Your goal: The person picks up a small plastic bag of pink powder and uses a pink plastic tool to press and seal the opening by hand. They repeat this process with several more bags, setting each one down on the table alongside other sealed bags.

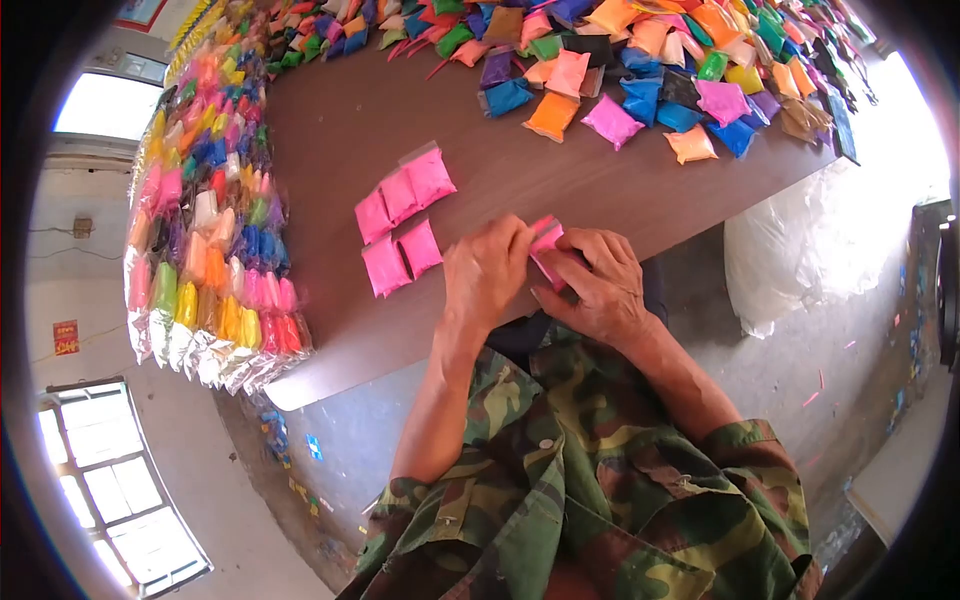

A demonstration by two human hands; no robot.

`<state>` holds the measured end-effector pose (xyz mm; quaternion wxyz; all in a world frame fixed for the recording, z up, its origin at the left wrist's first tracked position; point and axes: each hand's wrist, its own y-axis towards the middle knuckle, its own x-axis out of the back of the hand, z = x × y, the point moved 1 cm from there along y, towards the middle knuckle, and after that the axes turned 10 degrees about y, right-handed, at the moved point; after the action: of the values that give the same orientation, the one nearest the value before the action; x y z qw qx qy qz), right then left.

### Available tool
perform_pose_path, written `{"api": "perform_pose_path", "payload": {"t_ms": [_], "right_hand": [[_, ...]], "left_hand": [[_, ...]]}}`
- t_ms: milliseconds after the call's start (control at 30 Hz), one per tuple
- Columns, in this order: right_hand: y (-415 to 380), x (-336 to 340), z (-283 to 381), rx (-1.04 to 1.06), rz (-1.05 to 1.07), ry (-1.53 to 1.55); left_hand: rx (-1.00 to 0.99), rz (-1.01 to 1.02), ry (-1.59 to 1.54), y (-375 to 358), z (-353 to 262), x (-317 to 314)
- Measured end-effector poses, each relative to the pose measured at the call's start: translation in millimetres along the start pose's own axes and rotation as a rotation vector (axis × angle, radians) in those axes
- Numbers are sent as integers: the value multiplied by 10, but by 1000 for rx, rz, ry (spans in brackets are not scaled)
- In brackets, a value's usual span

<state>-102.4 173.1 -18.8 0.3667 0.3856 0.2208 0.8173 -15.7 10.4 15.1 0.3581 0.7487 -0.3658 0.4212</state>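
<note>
Near the table's front edge, my right hand [600, 285] grips a small pink packet [546, 238] between thumb and fingers. My left hand [485, 265] is closed in a pinch at the packet's left side; its fingertips are partly hidden, but they seem to hold the packet's edge. Left of my hands, several more pink packets lie flat in two short rows: an upper row [398, 195] of three and a lower pair [420, 247]. The lower pair lies close beside my left wrist.
A large heap of coloured packets [640, 100] covers the far side of the table [330, 130]. Bagged bundles of coloured packets [210, 240] are stacked along the left edge. A big translucent plastic bag [800, 250] stands on the floor at right.
</note>
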Motion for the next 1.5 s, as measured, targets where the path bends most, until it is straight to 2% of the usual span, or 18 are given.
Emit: {"api": "perform_pose_path", "payload": {"t_ms": [100,200,267,400,600,800,900,1000,1100,1200,1300,1400,1500], "right_hand": [[6,90,52,-17,69,23],[-15,93,51,-11,56,18],[-38,88,63,-3,15,13],[-86,115,108,6,63,-33],[-69,103,136,-1,66,-94],[-46,81,206,-53,87,-139],[-63,37,208,-57,57,-147],[-56,38,194,-85,55,-147],[-44,40,239,-102,63,-151],[-25,77,296,-111,77,-139],[-39,95,283,-111,56,-106],[-74,95,205,-95,29,-59],[-129,86,123,-46,9,-35]], "left_hand": [[-21,-21,72,115,-26,42],[-9,37,-93,79,-196,109],[-20,40,-44,73,-190,44],[-40,3,120,203,-2,-20],[7,43,-188,-114,-55,118],[12,-62,31,-63,161,15],[34,17,-178,-73,138,136],[-24,44,-239,-211,36,163],[-72,-32,-102,-174,127,81],[-31,-30,27,-51,190,111],[25,48,-153,-67,119,228],[-71,34,-220,-199,-22,156],[-135,-49,-49,-157,39,37]]}}
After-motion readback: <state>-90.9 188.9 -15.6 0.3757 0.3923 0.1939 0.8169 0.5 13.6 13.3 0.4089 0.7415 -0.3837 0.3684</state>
